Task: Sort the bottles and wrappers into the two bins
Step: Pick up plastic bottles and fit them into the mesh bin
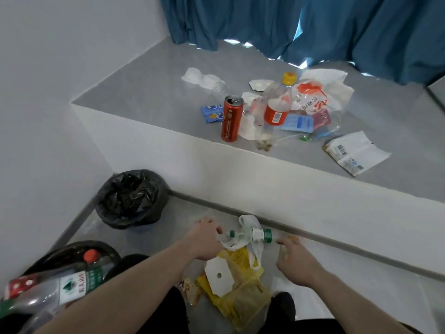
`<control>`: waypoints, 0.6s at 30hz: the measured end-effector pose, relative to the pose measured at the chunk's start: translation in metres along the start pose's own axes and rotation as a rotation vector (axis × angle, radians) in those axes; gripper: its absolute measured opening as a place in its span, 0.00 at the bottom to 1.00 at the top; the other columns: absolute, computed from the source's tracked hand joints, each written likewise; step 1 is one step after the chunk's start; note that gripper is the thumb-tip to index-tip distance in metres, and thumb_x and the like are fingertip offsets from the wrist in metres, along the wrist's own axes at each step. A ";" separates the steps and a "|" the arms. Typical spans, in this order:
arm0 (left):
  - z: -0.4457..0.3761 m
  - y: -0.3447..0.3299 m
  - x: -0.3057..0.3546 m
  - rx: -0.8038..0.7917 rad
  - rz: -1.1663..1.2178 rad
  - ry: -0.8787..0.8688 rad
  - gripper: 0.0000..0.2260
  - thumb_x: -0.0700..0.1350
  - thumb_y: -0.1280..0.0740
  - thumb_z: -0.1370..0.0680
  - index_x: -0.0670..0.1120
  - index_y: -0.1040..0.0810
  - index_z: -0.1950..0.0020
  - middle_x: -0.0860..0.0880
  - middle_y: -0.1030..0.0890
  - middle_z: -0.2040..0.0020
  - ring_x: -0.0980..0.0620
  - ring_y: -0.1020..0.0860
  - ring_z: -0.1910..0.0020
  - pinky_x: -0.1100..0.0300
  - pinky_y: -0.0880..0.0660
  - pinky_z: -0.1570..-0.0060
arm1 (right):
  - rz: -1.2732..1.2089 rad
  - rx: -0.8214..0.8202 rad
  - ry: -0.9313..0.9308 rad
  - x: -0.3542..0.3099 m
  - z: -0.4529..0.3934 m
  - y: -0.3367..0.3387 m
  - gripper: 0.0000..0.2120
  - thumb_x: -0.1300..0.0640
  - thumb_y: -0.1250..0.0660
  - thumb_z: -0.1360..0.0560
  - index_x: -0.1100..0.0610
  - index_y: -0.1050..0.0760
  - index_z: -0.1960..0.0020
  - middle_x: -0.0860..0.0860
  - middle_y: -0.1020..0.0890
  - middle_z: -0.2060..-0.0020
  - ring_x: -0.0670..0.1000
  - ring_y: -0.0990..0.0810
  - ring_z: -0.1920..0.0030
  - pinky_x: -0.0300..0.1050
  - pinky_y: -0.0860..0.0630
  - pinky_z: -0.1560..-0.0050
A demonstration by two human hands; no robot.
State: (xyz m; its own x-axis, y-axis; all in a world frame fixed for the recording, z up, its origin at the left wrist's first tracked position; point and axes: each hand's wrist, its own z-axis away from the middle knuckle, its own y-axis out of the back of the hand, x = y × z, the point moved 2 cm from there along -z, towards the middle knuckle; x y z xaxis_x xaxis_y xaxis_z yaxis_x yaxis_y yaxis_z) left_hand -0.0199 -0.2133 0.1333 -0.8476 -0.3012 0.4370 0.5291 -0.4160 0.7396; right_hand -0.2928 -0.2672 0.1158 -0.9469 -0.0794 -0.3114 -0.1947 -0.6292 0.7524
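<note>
Yellow bag (pixel 237 292) nearest, green-capped bottle (pixel 257 235) between both hands' fingers (pixel 218 231)

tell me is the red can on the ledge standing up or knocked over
Upright. The red can stands on its base on the grey ledge, its opened top facing up, beside the pile of wrappers.

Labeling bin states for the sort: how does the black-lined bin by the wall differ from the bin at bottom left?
The bin by the wall shows only its crumpled black liner inside; the bin at bottom left is piled with clear bottles, one red-capped. The bin by the wall is fully in view, farther from the person; the bottom-left one is cut by the frame edge and partly hidden by the left arm. Both have black liners and stand on the grey floor.
</note>
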 end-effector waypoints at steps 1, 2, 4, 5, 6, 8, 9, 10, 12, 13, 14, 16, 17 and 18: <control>-0.009 0.001 -0.002 -0.006 0.011 0.025 0.19 0.48 0.36 0.21 0.53 0.28 0.30 0.49 0.34 0.25 0.48 0.36 0.27 0.53 0.34 0.30 | 0.019 -0.026 0.006 -0.002 -0.011 -0.002 0.31 0.51 0.34 0.26 0.50 0.35 0.24 0.50 0.32 0.28 0.53 0.31 0.28 0.48 0.31 0.30; -0.019 0.001 -0.003 -0.011 0.022 0.044 0.18 0.48 0.35 0.21 0.53 0.28 0.31 0.50 0.34 0.26 0.48 0.35 0.27 0.53 0.33 0.30 | 0.031 -0.045 0.004 -0.002 -0.024 -0.006 0.33 0.51 0.33 0.26 0.51 0.36 0.23 0.51 0.33 0.27 0.53 0.31 0.27 0.47 0.31 0.30; -0.036 0.002 -0.004 -0.002 0.027 0.061 0.18 0.47 0.35 0.21 0.53 0.28 0.31 0.50 0.32 0.27 0.47 0.34 0.28 0.52 0.32 0.30 | 0.041 -0.070 0.003 -0.006 -0.052 -0.015 0.34 0.52 0.33 0.26 0.51 0.38 0.22 0.52 0.34 0.25 0.53 0.31 0.27 0.47 0.31 0.30; -0.044 0.001 -0.004 0.001 0.026 0.063 0.18 0.47 0.35 0.21 0.53 0.28 0.31 0.50 0.32 0.27 0.47 0.34 0.28 0.51 0.32 0.29 | 0.049 -0.070 0.012 -0.008 -0.066 -0.021 0.34 0.53 0.34 0.25 0.51 0.39 0.21 0.52 0.35 0.24 0.54 0.31 0.27 0.48 0.30 0.29; -0.051 0.000 -0.005 0.000 0.030 0.061 0.18 0.47 0.35 0.21 0.53 0.28 0.31 0.50 0.32 0.27 0.47 0.34 0.28 0.50 0.33 0.29 | 0.054 -0.067 0.007 -0.008 -0.081 -0.028 0.34 0.54 0.34 0.25 0.52 0.40 0.21 0.53 0.36 0.23 0.56 0.32 0.26 0.49 0.30 0.29; -0.065 -0.002 -0.010 -0.006 0.023 0.059 0.18 0.49 0.35 0.21 0.54 0.28 0.32 0.51 0.32 0.27 0.48 0.34 0.29 0.50 0.33 0.29 | 0.063 -0.062 -0.021 -0.006 -0.108 -0.043 0.35 0.57 0.35 0.25 0.52 0.41 0.20 0.55 0.37 0.23 0.58 0.32 0.26 0.51 0.29 0.29; -0.069 -0.001 -0.013 -0.004 0.012 0.056 0.18 0.49 0.36 0.21 0.54 0.28 0.31 0.51 0.33 0.27 0.48 0.33 0.29 0.51 0.32 0.29 | 0.071 -0.063 -0.036 -0.005 -0.119 -0.052 0.35 0.58 0.35 0.25 0.53 0.42 0.20 0.55 0.38 0.22 0.59 0.32 0.26 0.52 0.29 0.30; -0.074 0.000 -0.015 0.004 0.005 0.054 0.18 0.50 0.36 0.21 0.54 0.29 0.31 0.52 0.33 0.27 0.48 0.33 0.30 0.52 0.32 0.30 | 0.076 -0.070 -0.049 -0.003 -0.130 -0.062 0.35 0.60 0.35 0.24 0.53 0.43 0.19 0.55 0.39 0.22 0.59 0.33 0.26 0.52 0.30 0.29; -0.081 0.002 -0.021 0.021 0.008 0.065 0.18 0.50 0.37 0.20 0.55 0.30 0.30 0.53 0.35 0.26 0.49 0.33 0.29 0.53 0.32 0.30 | 0.087 -0.084 -0.055 0.001 -0.152 -0.086 0.36 0.61 0.34 0.24 0.53 0.44 0.19 0.55 0.42 0.21 0.60 0.38 0.23 0.54 0.32 0.27; -0.084 0.003 -0.023 0.026 0.009 0.064 0.18 0.50 0.37 0.20 0.55 0.30 0.30 0.54 0.35 0.26 0.50 0.33 0.29 0.53 0.32 0.30 | 0.090 -0.082 -0.051 0.002 -0.163 -0.097 0.37 0.61 0.35 0.24 0.52 0.46 0.19 0.54 0.44 0.20 0.60 0.42 0.21 0.55 0.33 0.26; -0.086 0.002 -0.024 0.029 0.012 0.056 0.18 0.50 0.37 0.20 0.56 0.30 0.30 0.54 0.35 0.27 0.51 0.34 0.30 0.54 0.32 0.31 | 0.100 -0.076 -0.046 0.004 -0.174 -0.108 0.37 0.61 0.35 0.23 0.52 0.47 0.18 0.54 0.47 0.19 0.61 0.47 0.20 0.57 0.34 0.25; -0.089 0.003 -0.026 0.033 0.031 0.043 0.18 0.51 0.37 0.21 0.57 0.31 0.31 0.57 0.35 0.28 0.52 0.34 0.30 0.55 0.32 0.31 | 0.146 -0.059 -0.019 0.005 -0.199 -0.128 0.39 0.63 0.36 0.23 0.50 0.52 0.18 0.53 0.53 0.18 0.61 0.56 0.18 0.60 0.36 0.24; -0.091 0.003 -0.027 0.035 0.037 0.039 0.18 0.52 0.37 0.21 0.58 0.31 0.31 0.57 0.35 0.29 0.53 0.35 0.30 0.55 0.32 0.32 | 0.174 -0.047 0.004 0.004 -0.211 -0.135 0.40 0.64 0.37 0.23 0.50 0.54 0.18 0.52 0.55 0.18 0.61 0.60 0.19 0.60 0.38 0.23; -0.092 0.004 -0.028 0.039 0.041 0.036 0.18 0.52 0.37 0.21 0.58 0.31 0.31 0.58 0.35 0.29 0.53 0.35 0.30 0.56 0.33 0.32 | 0.199 -0.036 0.020 0.002 -0.222 -0.139 0.41 0.65 0.38 0.23 0.49 0.55 0.18 0.52 0.57 0.18 0.61 0.61 0.19 0.61 0.41 0.22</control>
State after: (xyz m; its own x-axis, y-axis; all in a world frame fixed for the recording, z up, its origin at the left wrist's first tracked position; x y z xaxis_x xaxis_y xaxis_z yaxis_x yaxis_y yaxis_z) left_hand 0.0092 -0.2852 0.0768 -0.8230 -0.3480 0.4490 0.5605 -0.3689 0.7415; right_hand -0.2109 -0.3517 -0.1183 -0.9604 -0.2202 -0.1707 0.0051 -0.6265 0.7794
